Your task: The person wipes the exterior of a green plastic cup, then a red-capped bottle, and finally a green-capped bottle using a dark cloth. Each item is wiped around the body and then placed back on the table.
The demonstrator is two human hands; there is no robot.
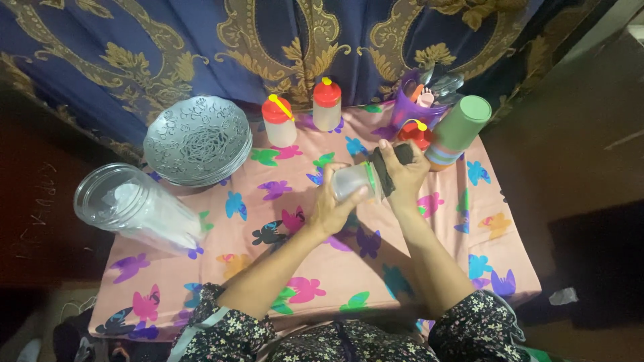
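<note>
My left hand (332, 208) grips a frosted plastic cup (352, 181) held on its side above the middle of the table. A dark cloth (392, 161) is pressed against the cup's mouth end by my right hand (406, 177), whose fingers are wrapped around the cloth. A green band shows where the cup meets the cloth.
The table wears a pink cloth with coloured butterflies (255, 228). A stack of silver patterned plates (198, 141) stands at the back left, a clear lidded jar (131, 208) lies at the left edge. Two red-capped shakers (278, 121) (327, 104), a purple cutlery holder (419, 100) and stacked coloured cups (459, 131) are behind.
</note>
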